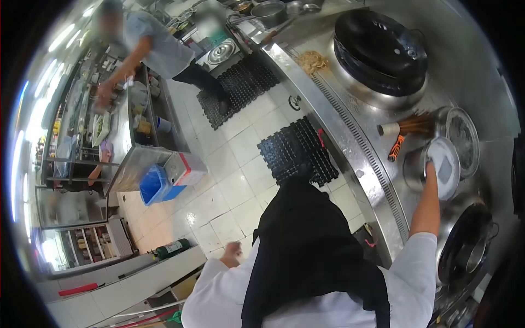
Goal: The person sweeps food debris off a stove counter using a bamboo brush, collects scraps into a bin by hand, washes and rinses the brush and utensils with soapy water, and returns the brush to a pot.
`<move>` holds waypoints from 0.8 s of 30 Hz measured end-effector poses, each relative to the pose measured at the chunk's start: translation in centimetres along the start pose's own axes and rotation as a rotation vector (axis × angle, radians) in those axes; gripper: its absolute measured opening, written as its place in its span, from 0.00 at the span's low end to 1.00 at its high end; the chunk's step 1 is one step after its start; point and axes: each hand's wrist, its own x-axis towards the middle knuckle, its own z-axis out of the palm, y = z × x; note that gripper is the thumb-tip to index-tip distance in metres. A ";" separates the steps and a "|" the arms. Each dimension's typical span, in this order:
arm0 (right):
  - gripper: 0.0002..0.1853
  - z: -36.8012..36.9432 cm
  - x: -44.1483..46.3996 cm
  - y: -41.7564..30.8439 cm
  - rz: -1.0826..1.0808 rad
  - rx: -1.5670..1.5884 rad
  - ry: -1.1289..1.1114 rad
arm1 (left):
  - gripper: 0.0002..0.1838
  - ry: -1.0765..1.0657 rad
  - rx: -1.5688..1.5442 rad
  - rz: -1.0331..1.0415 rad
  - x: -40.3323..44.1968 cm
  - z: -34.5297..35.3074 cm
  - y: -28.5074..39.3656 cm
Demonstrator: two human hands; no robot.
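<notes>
My right hand (430, 168) reaches over the near rim of a steel pot (414, 168) on the stove counter. Its fingertips are hidden at the pot's mouth, against something pale and whitish (448, 170) inside. Right behind that pot stands a second round metal container (469, 134) with a cloudy, shiny top. Close to them on the counter lie an orange-and-black handle (396, 147) and a bundle of thin brown sticks with a pale end (389, 129). Down at my left side, my left hand (233, 251) hangs over the floor, loosely curled, with nothing visible in it.
A large black wok (380, 52) sits on a burner at the back; another wok (465, 240) is at my right. Noodle-like scraps (313, 62) lie by the drain slot. A co-worker (158, 44) leans over the opposite counter. Black mats (298, 150) and a blue-lined bin (155, 185) are on the floor.
</notes>
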 end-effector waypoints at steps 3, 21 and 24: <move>0.24 0.1 3.0 2.9 0.013 0.066 0.007 | 0.12 -0.099 0.314 0.015 -2.4 4.2 -1.6; 0.27 -1.2 -14.2 -15.6 -0.257 -0.224 0.377 | 0.21 0.253 0.852 0.887 -2.5 11.1 27.5; 0.26 -1.8 -16.8 -17.9 -0.215 -0.130 0.217 | 0.21 0.260 0.926 0.937 1.0 10.8 25.5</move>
